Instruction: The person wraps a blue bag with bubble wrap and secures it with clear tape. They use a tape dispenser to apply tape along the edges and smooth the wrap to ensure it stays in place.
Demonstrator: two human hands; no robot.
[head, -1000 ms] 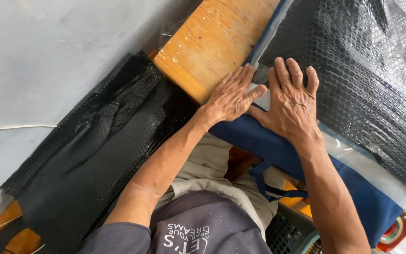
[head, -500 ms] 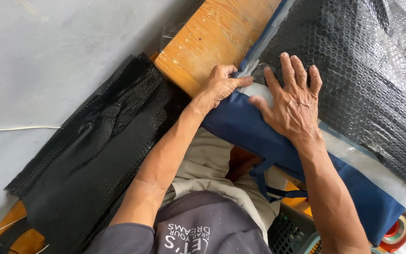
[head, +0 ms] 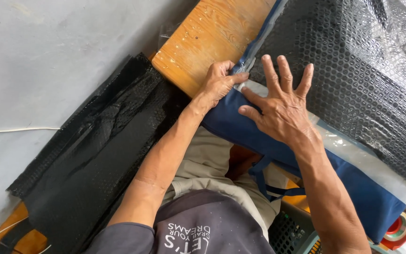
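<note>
Left hand (head: 219, 84) curled tighter, wooden bench (head: 207, 40)

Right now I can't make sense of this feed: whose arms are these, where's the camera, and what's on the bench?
There is no machine here: a person works with bare hands, and the one camera sits on their head, looking down over their chest and arms. The left hand pinches the corner of a clear plastic strip at the edge of a blue cloth item. The right hand lies flat with fingers spread, pressing on the cloth and the black bubble wrap that covers it. All this rests on a wooden bench. More black wrap hangs to the left, over a grey floor. A tape roll shows at lower right.
</note>
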